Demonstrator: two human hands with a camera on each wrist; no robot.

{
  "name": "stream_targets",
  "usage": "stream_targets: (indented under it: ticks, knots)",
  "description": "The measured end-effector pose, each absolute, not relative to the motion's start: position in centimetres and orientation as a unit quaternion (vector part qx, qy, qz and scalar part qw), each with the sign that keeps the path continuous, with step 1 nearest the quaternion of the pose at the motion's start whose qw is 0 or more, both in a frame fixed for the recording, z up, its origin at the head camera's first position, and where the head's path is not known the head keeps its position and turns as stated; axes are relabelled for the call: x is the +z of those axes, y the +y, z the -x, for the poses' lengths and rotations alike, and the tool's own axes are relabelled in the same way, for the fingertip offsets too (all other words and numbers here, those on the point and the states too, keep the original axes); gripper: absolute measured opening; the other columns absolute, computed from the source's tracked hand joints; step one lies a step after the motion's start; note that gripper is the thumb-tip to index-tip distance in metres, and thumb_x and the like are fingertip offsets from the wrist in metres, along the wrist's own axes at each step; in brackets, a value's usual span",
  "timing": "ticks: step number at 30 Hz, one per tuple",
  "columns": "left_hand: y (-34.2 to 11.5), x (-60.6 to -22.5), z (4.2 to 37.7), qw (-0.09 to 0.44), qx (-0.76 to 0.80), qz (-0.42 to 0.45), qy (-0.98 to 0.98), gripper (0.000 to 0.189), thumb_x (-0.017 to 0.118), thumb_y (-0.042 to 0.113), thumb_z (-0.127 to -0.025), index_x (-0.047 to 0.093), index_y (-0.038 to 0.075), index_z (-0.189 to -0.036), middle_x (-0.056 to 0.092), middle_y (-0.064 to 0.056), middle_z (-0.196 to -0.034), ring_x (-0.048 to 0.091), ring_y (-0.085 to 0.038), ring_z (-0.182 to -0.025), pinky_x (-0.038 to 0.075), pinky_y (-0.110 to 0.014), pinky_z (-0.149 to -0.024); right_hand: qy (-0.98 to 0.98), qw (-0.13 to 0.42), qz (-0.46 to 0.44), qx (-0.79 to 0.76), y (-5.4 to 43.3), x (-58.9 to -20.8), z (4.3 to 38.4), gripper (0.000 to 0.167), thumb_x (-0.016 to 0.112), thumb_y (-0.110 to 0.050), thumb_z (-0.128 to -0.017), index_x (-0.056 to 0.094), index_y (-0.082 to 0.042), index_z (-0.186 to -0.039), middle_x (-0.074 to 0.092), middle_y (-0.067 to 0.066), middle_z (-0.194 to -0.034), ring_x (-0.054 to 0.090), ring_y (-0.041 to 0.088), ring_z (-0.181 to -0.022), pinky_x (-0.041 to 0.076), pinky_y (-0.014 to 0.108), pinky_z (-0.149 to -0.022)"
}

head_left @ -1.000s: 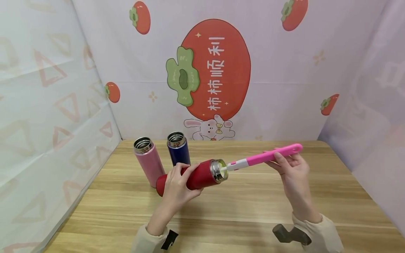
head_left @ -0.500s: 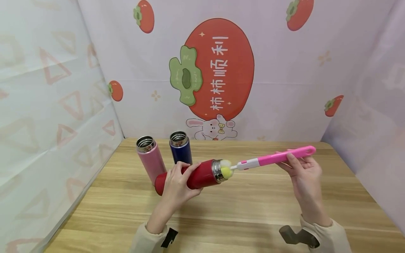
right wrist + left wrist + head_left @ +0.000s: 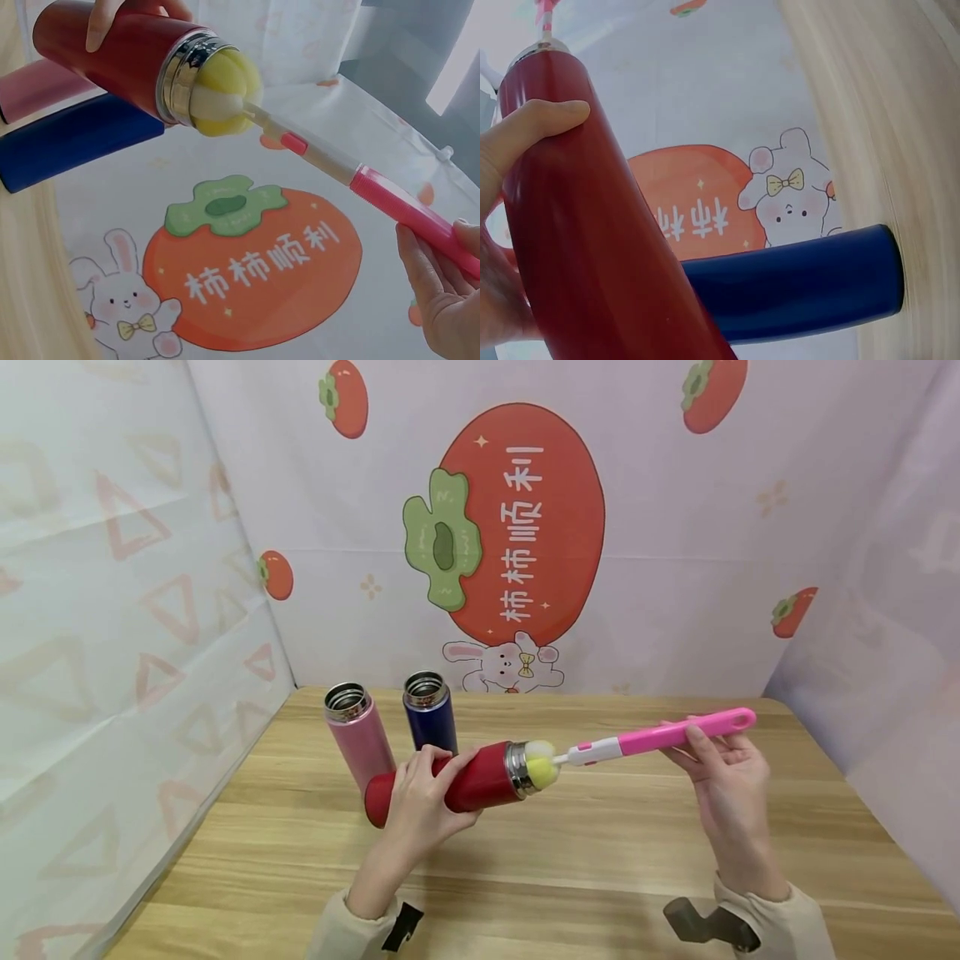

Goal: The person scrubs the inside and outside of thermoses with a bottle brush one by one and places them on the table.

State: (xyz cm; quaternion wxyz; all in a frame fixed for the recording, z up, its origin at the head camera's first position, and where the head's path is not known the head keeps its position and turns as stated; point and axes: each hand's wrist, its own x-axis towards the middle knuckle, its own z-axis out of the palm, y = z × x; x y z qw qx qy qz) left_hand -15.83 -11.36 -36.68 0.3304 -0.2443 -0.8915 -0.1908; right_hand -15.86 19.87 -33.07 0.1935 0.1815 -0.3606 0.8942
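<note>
My left hand (image 3: 426, 797) grips a red vacuum flask (image 3: 483, 774) around its body, holding it tilted nearly level with its steel mouth to the right. Thumb and fingers wrap it in the left wrist view, where the flask (image 3: 592, 217) fills the left side. My right hand (image 3: 723, 772) pinches the pink handle of a bottle brush (image 3: 660, 737). The brush's yellow and white sponge head (image 3: 229, 94) sits partly in the flask's mouth, its outer half bulging out past the steel rim. A white shaft joins sponge and handle.
Behind the left hand, an open pink flask (image 3: 360, 739) and an open dark blue flask (image 3: 431, 722) stand upright on the wooden table (image 3: 600, 860). A printed cloth backdrop (image 3: 637, 527) rises at the table's far edge, with more cloth at both sides.
My right hand has moved right with the brush, drawing the sponge from inside the flask until half of it shows outside the mouth. My left hand keeps its grip on the flask.
</note>
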Motion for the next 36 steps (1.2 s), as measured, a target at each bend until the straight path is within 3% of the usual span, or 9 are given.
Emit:
stream_targets:
  ticks: [10,14,21,23,29,36]
  knots:
    - [-11.1,-36.5,15.6,0.365,-0.183,0.249,-0.878,0.067,0.082,0.027,-0.051,0.058,0.020,-0.113,0.051,-0.009,-0.094,0.051,-0.024,-0.086,0.039,-0.037,-0.070,-0.381,0.200,-0.172,0.886,18.7,-33.3,15.7,0.017,0.041,0.016,-0.085,0.056,0.011,-0.093,0.065,0.019,-0.085,0.064,0.026,-0.079,0.049,0.036,-0.071]
    - [-11.0,-36.7,15.7,0.364,-0.184,0.253,-0.877,0.069,0.083,0.027,-0.050,0.057,0.020,-0.113,0.051,-0.010,-0.094,0.051,-0.025,-0.086,0.040,-0.039,-0.070,-0.404,0.187,-0.176,0.878,18.8,-34.6,16.2,0.013,0.050,0.010,-0.083,0.053,0.011,-0.096,0.065,0.018,-0.087,0.064,0.025,-0.080,0.048,0.038,-0.073]
    - [-10.7,-37.1,15.7,0.365,-0.185,0.254,-0.876,0.070,0.083,0.027,-0.050,0.056,0.021,-0.114,0.051,-0.010,-0.094,0.050,-0.024,-0.086,0.040,-0.039,-0.070,-0.470,0.163,-0.186,0.847,23.3,-46.9,23.5,0.030,0.045,0.013,-0.085,0.043,0.010,-0.115,0.053,0.032,-0.107,0.053,0.045,-0.097,0.042,0.052,-0.080]
    - [-10.6,-37.2,15.7,0.365,-0.187,0.256,-0.875,0.069,0.083,0.027,-0.050,0.056,0.021,-0.114,0.050,-0.010,-0.094,0.050,-0.024,-0.085,0.040,-0.038,-0.069,-0.504,0.140,-0.165,0.836,22.7,-48.3,23.9,0.031,0.048,0.008,-0.085,0.042,0.007,-0.116,0.052,0.031,-0.109,0.051,0.045,-0.100,0.041,0.051,-0.082]
    - [-10.1,-37.7,15.8,0.363,-0.187,0.259,-0.875,0.071,0.083,0.029,-0.051,0.055,0.022,-0.116,0.050,-0.009,-0.095,0.051,-0.024,-0.084,0.039,-0.035,-0.067,-0.564,0.089,-0.147,0.808,19.3,-49.1,23.1,0.036,0.055,-0.003,-0.086,0.041,0.002,-0.119,0.052,0.029,-0.111,0.052,0.042,-0.101,0.043,0.043,-0.084]
    - [-9.8,-37.7,15.6,0.350,-0.185,0.255,-0.882,0.073,0.083,0.027,-0.051,0.054,0.023,-0.117,0.049,-0.010,-0.097,0.050,-0.024,-0.086,0.040,-0.037,-0.070,-0.570,0.080,-0.145,0.805,18.1,-48.6,22.5,0.038,0.058,-0.006,-0.085,0.041,0.001,-0.118,0.053,0.027,-0.111,0.054,0.039,-0.101,0.044,0.042,-0.083]
